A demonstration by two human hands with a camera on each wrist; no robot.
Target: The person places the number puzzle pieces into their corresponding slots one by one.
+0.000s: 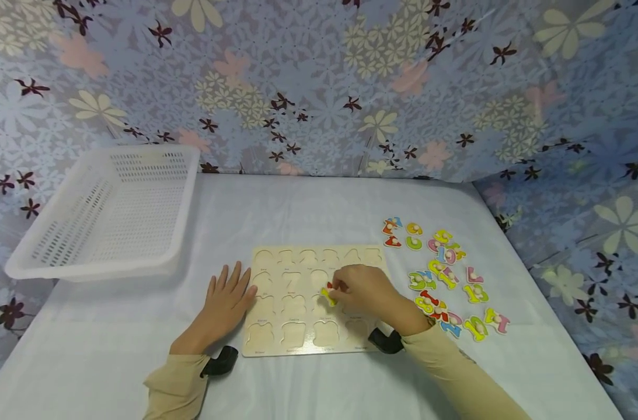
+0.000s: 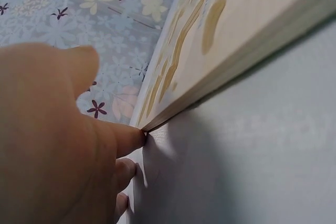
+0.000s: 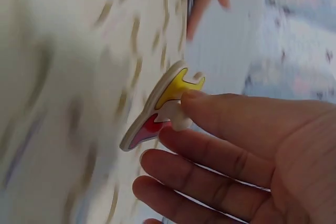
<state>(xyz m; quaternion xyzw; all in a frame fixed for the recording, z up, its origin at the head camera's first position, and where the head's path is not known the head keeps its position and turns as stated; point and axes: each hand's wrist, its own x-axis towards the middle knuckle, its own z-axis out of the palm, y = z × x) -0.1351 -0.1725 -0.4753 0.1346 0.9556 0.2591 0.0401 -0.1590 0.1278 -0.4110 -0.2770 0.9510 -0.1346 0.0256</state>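
The right hand (image 1: 365,290) pinched a yellow-and-red piece (image 1: 327,296) by its knob (image 3: 181,119), presumably keeping its underside free, while the left hand (image 1: 227,304), fingers extended, seemingly steadied the board (image 1: 309,293).

From here I see 1 worktop (image 1: 271,204), 1 white basket (image 1: 98,272), 1 wooden board (image 1: 276,286) with 4 rows of recesses, 1 left hand (image 1: 226,303), 1 right hand (image 1: 366,291), 2 sleeves (image 1: 179,385), 1 held piece (image 3: 172,91), and over 12 loose pieces (image 1: 475,293), overlapping too much to count exactly.
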